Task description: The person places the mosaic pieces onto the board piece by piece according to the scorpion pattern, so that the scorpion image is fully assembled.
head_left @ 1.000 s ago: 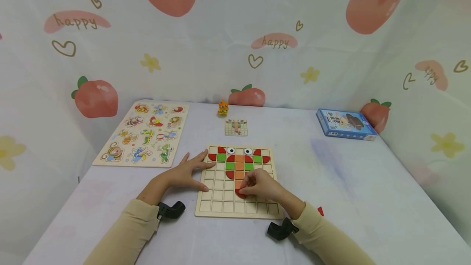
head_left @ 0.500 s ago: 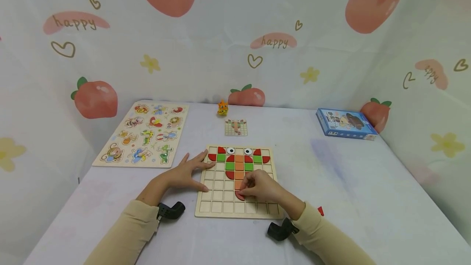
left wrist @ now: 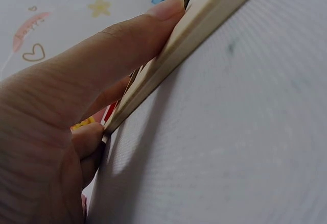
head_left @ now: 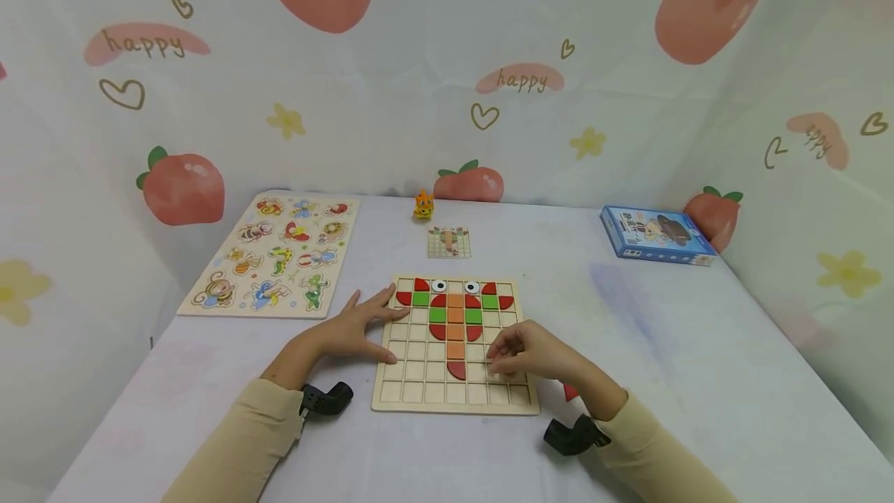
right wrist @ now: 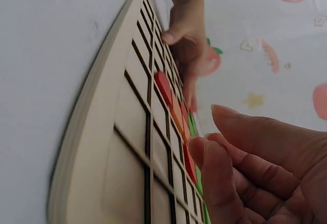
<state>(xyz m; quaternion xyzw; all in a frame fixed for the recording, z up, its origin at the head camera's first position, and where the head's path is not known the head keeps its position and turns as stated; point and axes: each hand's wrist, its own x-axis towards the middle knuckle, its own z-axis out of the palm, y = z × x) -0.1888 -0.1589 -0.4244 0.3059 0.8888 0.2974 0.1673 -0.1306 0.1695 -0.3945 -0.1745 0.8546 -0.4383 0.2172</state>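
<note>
My left hand rests spread on the left edge of a wooden grid board; in the left wrist view the thumb lies along the board's rim. Red, green and orange pieces and two eye pieces form a figure in its cells. At the bottom of the orange column lies a red quarter-circle piece. My right hand hovers over the board's right side, fingers loosely bent. The right wrist view shows thumb and fingertips apart with nothing between them.
Another red piece lies on the table beside my right wrist. Behind the board are a small pattern card and an orange toy figure. An insect puzzle board lies left, a blue box at the back right.
My right hand has let go of the red quarter-circle piece and moved right, leaving it in its cell. Another red piece beside the orange column has come into sight. The left hand stays put.
</note>
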